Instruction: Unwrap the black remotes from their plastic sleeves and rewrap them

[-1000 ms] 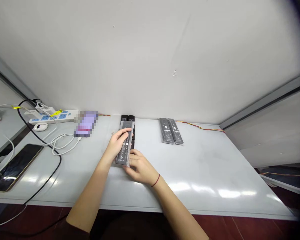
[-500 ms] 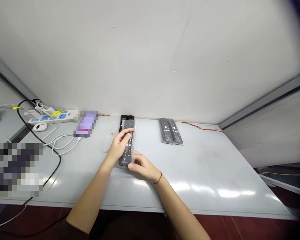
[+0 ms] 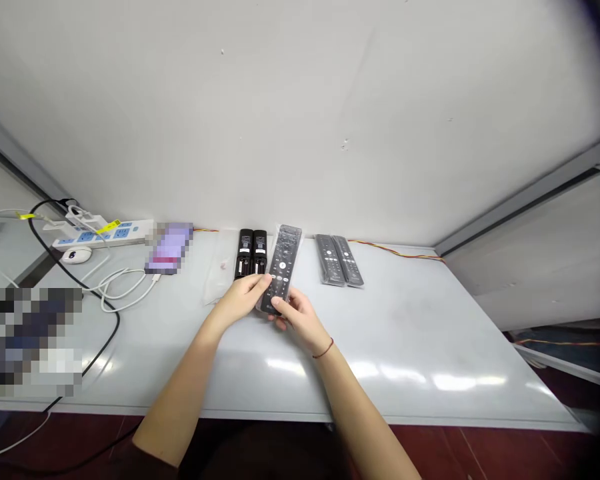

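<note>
A black remote control in a clear plastic sleeve (image 3: 286,257) is held between both hands, buttons facing up. My left hand (image 3: 243,297) grips its left edge near the lower half. My right hand (image 3: 300,317) has its thumb on the lower end and its fingers beneath. Just left of it, two black remotes (image 3: 253,250) lie side by side, backs up, with their battery compartments uncovered. To the right, two sleeved remotes (image 3: 337,260) rest next to each other, buttons up.
On the left are a phone (image 3: 170,248) with a white cable, a power strip (image 3: 105,233), a white mouse-like item (image 3: 77,255) and a black cable. A clear plastic bag (image 3: 220,270) lies beside the uncovered remotes. Thin coloured wires (image 3: 395,251) run along the wall.
The held remote has moved right and its top now tilts rightward. Both hands have shifted with it, and the two remotes behind are more exposed.
</note>
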A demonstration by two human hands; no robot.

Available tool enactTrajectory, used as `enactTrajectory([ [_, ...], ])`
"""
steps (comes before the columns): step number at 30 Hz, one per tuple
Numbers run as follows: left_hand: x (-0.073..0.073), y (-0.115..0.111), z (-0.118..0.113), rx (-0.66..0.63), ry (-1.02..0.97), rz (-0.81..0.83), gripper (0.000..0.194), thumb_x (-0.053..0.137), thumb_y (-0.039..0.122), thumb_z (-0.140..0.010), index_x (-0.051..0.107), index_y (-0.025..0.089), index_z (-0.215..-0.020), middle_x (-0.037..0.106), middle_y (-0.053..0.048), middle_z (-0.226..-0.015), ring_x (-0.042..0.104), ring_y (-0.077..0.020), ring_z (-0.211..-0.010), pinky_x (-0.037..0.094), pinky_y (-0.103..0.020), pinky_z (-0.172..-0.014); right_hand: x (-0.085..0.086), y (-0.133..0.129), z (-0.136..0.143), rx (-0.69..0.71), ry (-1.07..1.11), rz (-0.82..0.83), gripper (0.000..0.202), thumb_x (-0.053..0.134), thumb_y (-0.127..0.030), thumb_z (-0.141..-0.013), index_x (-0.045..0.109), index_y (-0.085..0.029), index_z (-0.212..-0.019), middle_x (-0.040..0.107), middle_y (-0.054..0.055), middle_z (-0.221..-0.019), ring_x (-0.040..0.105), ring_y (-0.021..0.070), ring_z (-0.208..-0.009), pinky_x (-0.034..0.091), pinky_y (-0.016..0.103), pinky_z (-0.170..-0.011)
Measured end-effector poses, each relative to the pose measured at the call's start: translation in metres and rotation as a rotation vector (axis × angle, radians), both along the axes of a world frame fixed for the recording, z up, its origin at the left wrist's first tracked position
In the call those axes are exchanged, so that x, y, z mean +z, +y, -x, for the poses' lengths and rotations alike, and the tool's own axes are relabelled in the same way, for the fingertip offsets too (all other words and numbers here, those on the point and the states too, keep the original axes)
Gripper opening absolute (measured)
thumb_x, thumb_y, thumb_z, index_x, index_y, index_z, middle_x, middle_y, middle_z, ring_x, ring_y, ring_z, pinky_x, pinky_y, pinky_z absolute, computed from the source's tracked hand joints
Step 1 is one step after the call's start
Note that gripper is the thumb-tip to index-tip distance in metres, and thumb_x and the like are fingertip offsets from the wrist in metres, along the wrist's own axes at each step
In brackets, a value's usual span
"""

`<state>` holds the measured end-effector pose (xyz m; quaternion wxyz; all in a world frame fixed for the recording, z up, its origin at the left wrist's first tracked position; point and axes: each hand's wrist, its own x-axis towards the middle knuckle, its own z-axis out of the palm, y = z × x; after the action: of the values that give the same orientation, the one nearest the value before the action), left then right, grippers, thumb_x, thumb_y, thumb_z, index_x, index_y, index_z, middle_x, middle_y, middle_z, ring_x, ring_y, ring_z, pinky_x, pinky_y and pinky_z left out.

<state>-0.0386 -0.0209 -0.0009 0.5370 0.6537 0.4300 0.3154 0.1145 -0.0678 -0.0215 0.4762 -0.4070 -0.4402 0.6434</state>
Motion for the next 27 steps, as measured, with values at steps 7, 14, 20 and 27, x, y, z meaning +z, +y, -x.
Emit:
enactTrajectory([
  [7,-0.002,0.004,0.006,-0.096,-0.191,0.229,0.052,0.060,0.047,-0.080,0.058,0.017,-0.122,0.067,-0.009,-0.105,0.063,-0.0200,-0.091,0.053,-0.030,-0.073,0.008,0.000,-0.009,-0.071,-0.079,-0.027,0.038,0.066,-0.042,-0.078,0.058,-0.019,-0.108,0.063,0.005,-0.084,0.057,0.0135,-0.062,0.038,0.020,-0.039],
  [14,-0.003,0.004,0.005,-0.057,-0.177,0.125,0.042,0.060,0.041,-0.080,0.063,0.016,-0.113,0.069,-0.009,-0.101,0.065,-0.0197,-0.087,0.052,-0.032,-0.077,0.009,0.001,-0.012,-0.067,-0.130,-0.095,0.040,0.064,-0.043,-0.080,0.058,-0.019,-0.110,0.065,0.007,-0.097,0.062,0.0175,-0.073,0.048,0.025,-0.048],
  [20,-0.004,0.002,-0.001,0.074,-0.009,-0.080,0.038,0.056,0.042,-0.081,0.064,0.017,-0.108,0.066,-0.005,-0.085,0.058,-0.0119,-0.059,0.050,-0.027,-0.059,0.006,0.002,-0.012,-0.156,-0.110,-0.092,0.042,0.062,-0.048,-0.079,0.058,-0.021,-0.111,0.067,0.008,-0.107,0.063,0.0237,-0.092,0.056,0.038,-0.072],
  [27,-0.001,0.004,0.006,0.247,0.149,-0.211,0.035,0.047,0.043,-0.086,0.067,0.020,-0.103,0.069,-0.004,-0.084,0.060,-0.0150,-0.071,0.048,-0.026,-0.069,0.023,0.012,-0.108,-0.583,-0.216,-0.121,0.039,0.068,-0.044,-0.074,0.063,-0.019,-0.104,0.066,0.007,-0.108,0.062,0.0217,-0.095,0.053,0.038,-0.084],
])
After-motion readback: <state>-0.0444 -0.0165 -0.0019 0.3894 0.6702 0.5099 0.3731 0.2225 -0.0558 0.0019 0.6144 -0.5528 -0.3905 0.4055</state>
